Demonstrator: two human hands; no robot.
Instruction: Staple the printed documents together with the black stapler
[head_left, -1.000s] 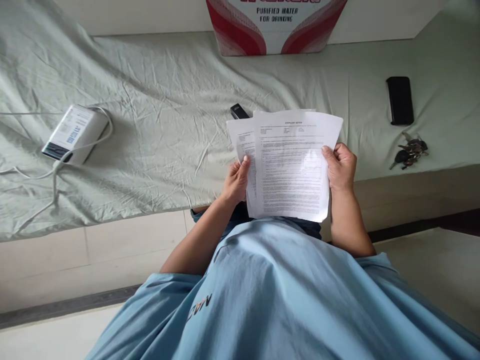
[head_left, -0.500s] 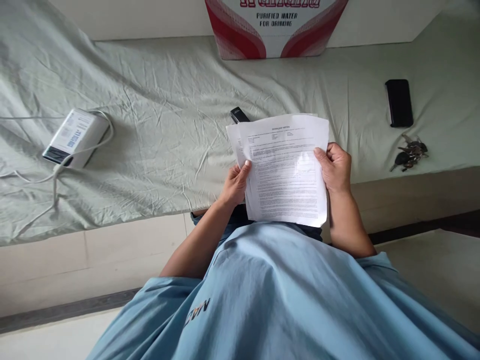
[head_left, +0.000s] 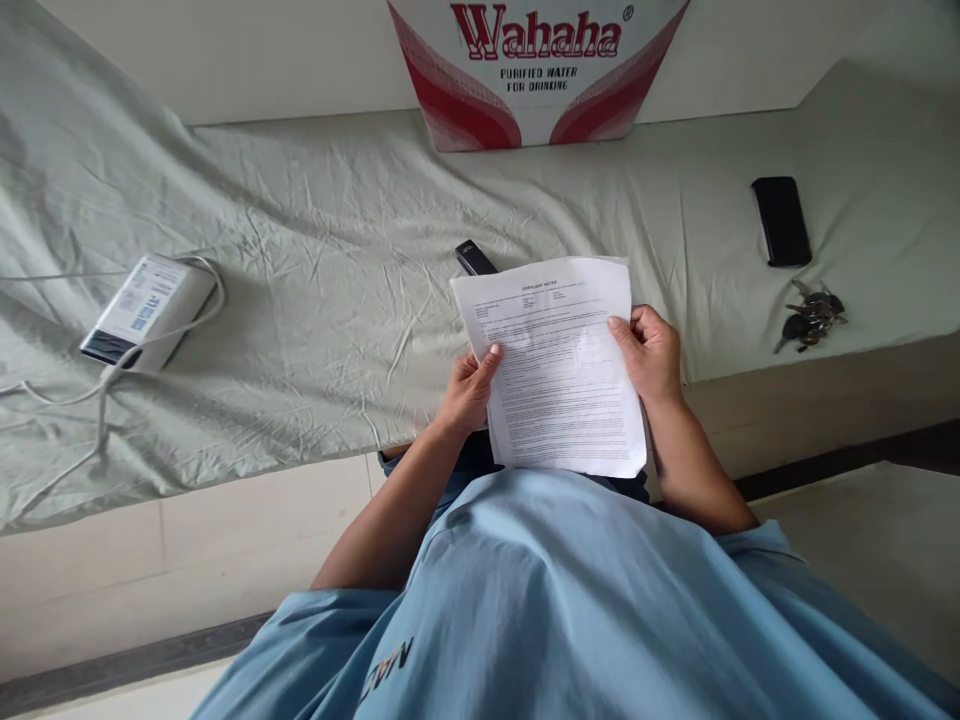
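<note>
Several printed paper sheets [head_left: 559, 390], the top one headed "Overleaf Notes", are held in front of my body. My left hand [head_left: 472, 388] pinches their left edge, thumb on top and fingers hidden underneath. On the opposite edge my right hand [head_left: 651, 355] grips the paper the same way, thumb over the print. The sheets lie nearly in line, with only thin edges of the lower ones showing. Just beyond their top edge a black stapler-like object [head_left: 474, 257] rests on the cloth, its near end covered by the paper.
A pale green cloth [head_left: 315, 250] covers the surface. At the left lies a white box-shaped device [head_left: 146, 310] with a cable looped over it. A Wahaha water carton [head_left: 536, 90] stands at the back. A black phone [head_left: 782, 222] and keys [head_left: 810, 318] lie at the right.
The sheets, fanned out at the left before, now overlap more evenly, as my right hand has moved slightly left. The view has tilted up, showing more of the carton.
</note>
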